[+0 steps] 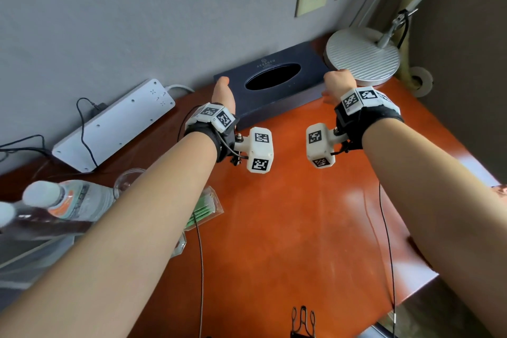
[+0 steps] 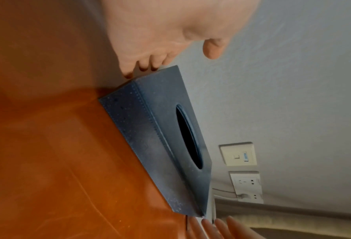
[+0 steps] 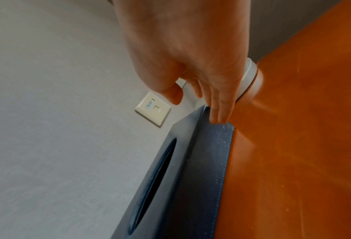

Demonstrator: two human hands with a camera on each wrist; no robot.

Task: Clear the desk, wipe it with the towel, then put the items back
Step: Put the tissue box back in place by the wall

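A dark blue tissue box (image 1: 274, 105) with an oval slot lies on the orange-brown desk (image 1: 288, 214), its back against the grey wall. My left hand (image 1: 223, 90) is at the box's left end; in the left wrist view its fingers (image 2: 148, 64) touch that end of the box (image 2: 160, 113), thumb held apart above the top. My right hand (image 1: 337, 79) is at the right end, and its straight fingers (image 3: 219, 110) lie against the box (image 3: 207, 161) there. No towel is in view.
A round silver lamp base (image 1: 362, 55) stands just right of the box, close behind my right hand. A white power strip (image 1: 115, 123) lies at the left by the wall. Bottles (image 1: 68, 200), a glass (image 1: 126, 178) and green packets (image 1: 205, 208) sit under my left forearm.
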